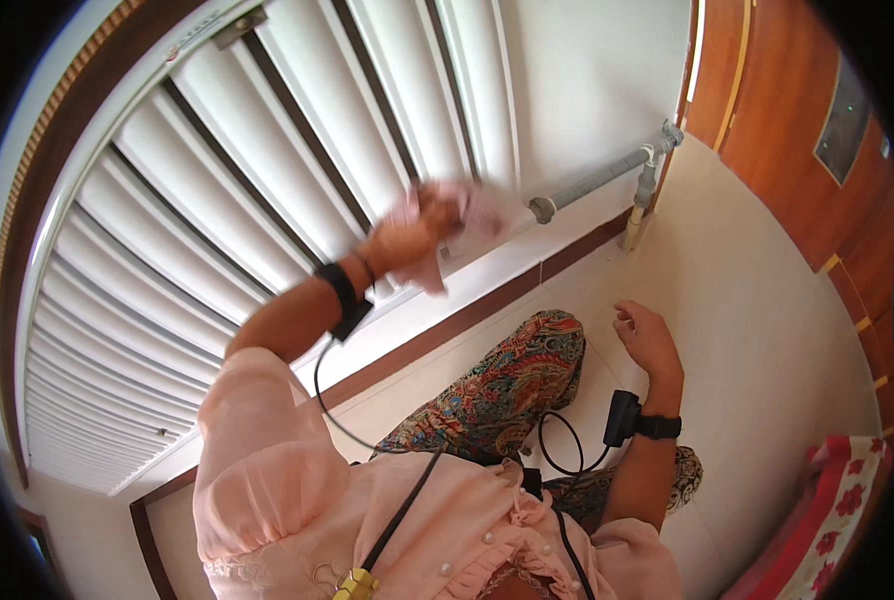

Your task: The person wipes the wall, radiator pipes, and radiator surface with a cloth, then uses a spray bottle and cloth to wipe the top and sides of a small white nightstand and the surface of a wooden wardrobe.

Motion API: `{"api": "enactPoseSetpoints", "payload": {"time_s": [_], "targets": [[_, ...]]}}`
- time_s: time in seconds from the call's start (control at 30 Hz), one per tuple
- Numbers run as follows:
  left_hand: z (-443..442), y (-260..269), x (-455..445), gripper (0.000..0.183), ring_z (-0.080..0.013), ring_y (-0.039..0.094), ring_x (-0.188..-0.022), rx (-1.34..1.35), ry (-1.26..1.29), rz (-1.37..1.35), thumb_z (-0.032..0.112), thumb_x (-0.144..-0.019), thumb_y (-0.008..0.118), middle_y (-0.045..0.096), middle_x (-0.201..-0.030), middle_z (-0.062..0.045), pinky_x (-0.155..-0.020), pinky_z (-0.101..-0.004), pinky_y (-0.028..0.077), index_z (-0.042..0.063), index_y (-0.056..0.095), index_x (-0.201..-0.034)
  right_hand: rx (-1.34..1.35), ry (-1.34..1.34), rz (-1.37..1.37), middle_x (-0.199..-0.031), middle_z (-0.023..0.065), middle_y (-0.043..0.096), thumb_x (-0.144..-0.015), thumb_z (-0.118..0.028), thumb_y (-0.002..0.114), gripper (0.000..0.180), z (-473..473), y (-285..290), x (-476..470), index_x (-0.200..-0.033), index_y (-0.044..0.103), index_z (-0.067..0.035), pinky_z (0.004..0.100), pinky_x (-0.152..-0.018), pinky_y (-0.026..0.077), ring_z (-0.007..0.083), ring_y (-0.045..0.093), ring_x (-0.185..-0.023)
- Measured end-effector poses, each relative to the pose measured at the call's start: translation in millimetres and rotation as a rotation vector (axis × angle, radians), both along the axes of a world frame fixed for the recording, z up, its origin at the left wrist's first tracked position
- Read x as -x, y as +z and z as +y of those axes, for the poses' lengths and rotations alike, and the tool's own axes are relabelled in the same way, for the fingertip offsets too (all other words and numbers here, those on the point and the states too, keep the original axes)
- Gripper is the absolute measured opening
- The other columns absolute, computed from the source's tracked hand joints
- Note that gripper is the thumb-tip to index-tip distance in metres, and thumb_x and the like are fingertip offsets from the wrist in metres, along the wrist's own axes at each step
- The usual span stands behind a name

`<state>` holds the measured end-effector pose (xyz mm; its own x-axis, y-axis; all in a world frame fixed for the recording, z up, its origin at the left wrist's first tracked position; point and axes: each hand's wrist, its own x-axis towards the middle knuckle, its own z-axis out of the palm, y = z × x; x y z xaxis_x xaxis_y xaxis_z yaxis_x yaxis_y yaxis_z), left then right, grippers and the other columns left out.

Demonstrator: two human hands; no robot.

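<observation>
My left hand (428,217) grips a pink cloth (423,274) at the low right end of a white radiator (297,105) with tall vertical columns. Both hand and cloth are blurred, and where exactly the cloth touches the metal cannot be told. Held out over the pale floor tiles, my right hand (649,337) has nothing in it, its fingers loosely bent. It is to the right of my knee in patterned trousers (507,367). Each wrist wears a black strap with a small cabled box.
A grey pipe (597,180) leads from the radiator's lower end to a fitting near the wall corner. Brown baseboard (447,330) edges the ledge below. Wooden cabinetry (784,90) stands right; red-and-white flowered fabric (829,517) is at lower right. Black cables (409,517) cross my front.
</observation>
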<state>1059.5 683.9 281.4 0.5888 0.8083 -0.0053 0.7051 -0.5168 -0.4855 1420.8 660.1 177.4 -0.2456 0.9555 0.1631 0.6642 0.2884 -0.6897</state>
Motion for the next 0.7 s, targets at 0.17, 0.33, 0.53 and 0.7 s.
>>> {"api": "enactPoseSetpoints", "payload": {"time_s": [0.17,0.33,0.53,0.7], "targets": [[22.7,184.4,-20.8,0.045,-0.0283,0.034,-0.116,-0.996,-0.082,0.087,0.020,-0.068,0.057,0.042,-0.121,-0.015,-0.098,-0.0409,0.024,0.005,0.051,-0.110,0.038,0.108,0.021,-0.089,0.0179,0.059,-0.074,-0.014,0.056,0.031,2.6,-4.8,12.4,-0.103,0.054,-0.001,0.0340,-0.072,0.045,0.0289,0.058,-0.080],[34.2,140.7,-41.7,0.023,-0.0200,0.049,-0.093,-0.838,0.017,0.232,0.017,-0.071,0.053,0.054,-0.099,-0.005,-0.083,-0.0334,0.037,0.009,0.058,-0.093,0.006,0.036,0.036,-0.089,0.0182,0.059,-0.075,-0.014,0.056,0.031,-2.0,-3.9,-10.9,-0.103,0.054,-0.001,0.0337,-0.071,0.046,0.0288,0.059,-0.080],[7.7,45.5,7.8,0.037,-0.0182,0.050,-0.097,0.079,-0.068,-0.782,0.024,-0.075,0.060,0.053,-0.103,-0.006,-0.086,-0.0341,0.042,0.008,0.050,-0.106,0.052,0.076,0.019,-0.090,0.0184,0.059,-0.075,-0.015,0.056,0.031,1.4,-5.2,2.7,-0.103,0.054,-0.002,0.0339,-0.071,0.046,0.0286,0.059,-0.081],[-67.1,201.2,34.6,0.053,-0.0245,0.041,-0.114,-0.443,0.207,-0.235,0.033,-0.072,0.063,0.041,-0.126,-0.011,-0.093,-0.0401,0.035,0.006,0.048,-0.115,0.063,0.115,-0.039,-0.089,0.0170,0.060,-0.075,-0.015,0.056,0.032,4.9,-14.0,1.3,-0.104,0.054,-0.002,0.0335,-0.072,0.046,0.0275,0.059,-0.082]]}}
